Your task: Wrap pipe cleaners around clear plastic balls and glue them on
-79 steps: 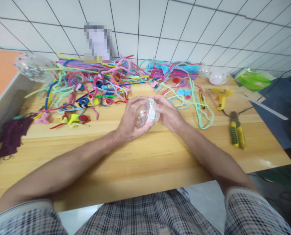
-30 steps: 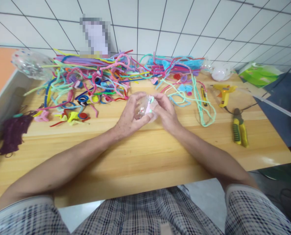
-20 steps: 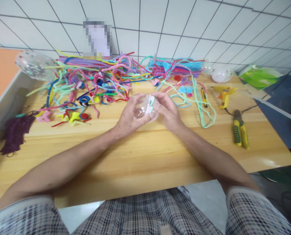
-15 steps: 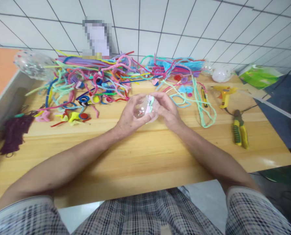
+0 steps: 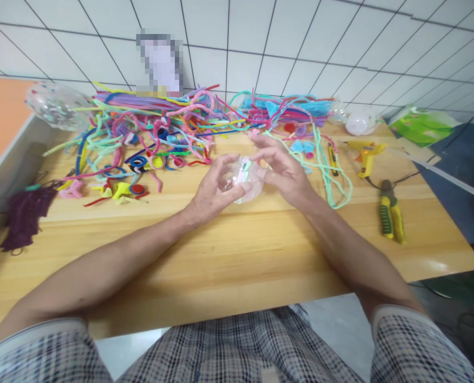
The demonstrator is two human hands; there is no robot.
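A clear plastic ball [image 5: 256, 187] with a pastel pink and green fuzzy band around it is held over the middle of the wooden table. My left hand [image 5: 217, 186] curls around its left side, the thumb pressed along the front. Small coloured bits show through the clear wall near these fingers. To the right is my right hand [image 5: 285, 170], its fingers lifted and spread apart. Its thumb is close to the ball's right side; whether it touches I cannot tell.
Many pipe cleaners [image 5: 141, 103] are heaped along the wall. A yellow hot glue gun [image 5: 365, 154], green-yellow pliers [image 5: 390, 213] and a utility knife [image 5: 332, 159] lie on the right. Dark purple tassels [image 5: 26, 215] lie at the left edge. A confetti-filled clear ball [image 5: 57, 105] stands back left.
My right hand has loosened from the ball and moved right, its fingers now raised and spread. My left hand keeps hold of the ball.
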